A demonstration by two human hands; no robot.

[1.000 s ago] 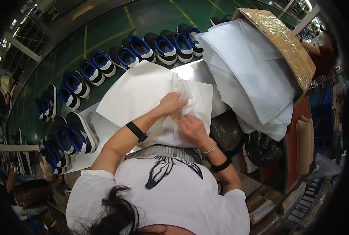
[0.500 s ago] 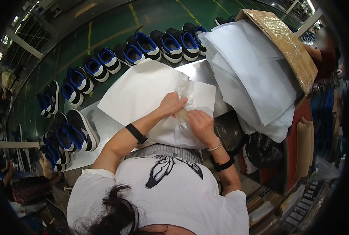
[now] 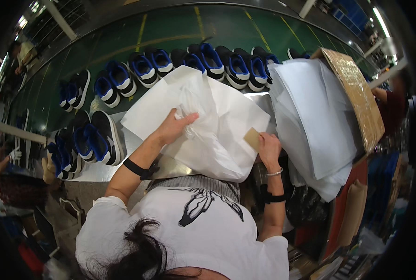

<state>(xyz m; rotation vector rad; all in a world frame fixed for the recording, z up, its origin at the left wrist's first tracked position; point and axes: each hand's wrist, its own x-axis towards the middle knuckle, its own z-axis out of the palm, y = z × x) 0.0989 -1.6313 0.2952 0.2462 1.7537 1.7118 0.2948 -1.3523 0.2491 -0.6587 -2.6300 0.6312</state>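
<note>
A large sheet of thin white paper (image 3: 236, 109) is spread in front of me, creased and gathered near its middle. My left hand (image 3: 174, 127) is closed on the gathered part, with the thumb pointing right. Off the sheet's right side, my right hand (image 3: 269, 148) pinches a small flat tan piece (image 3: 252, 139) that looks like card. That piece stands just over the paper's right edge. Whether anything lies inside the gathered paper cannot be seen.
Black shoes with blue linings (image 3: 203, 60) line the far side of the metal table (image 3: 177, 169); more shoes (image 3: 106, 137) stand at left. On the right, a stack of white sheets (image 3: 306, 121) leans by a cardboard box (image 3: 352, 93). A person's arm (image 3: 380, 95) shows beyond it.
My hands have parted: the right hand moved right with the tan piece, away from the crumpled middle. The left hand shifted left, still on the paper. The view has turned somewhat.
</note>
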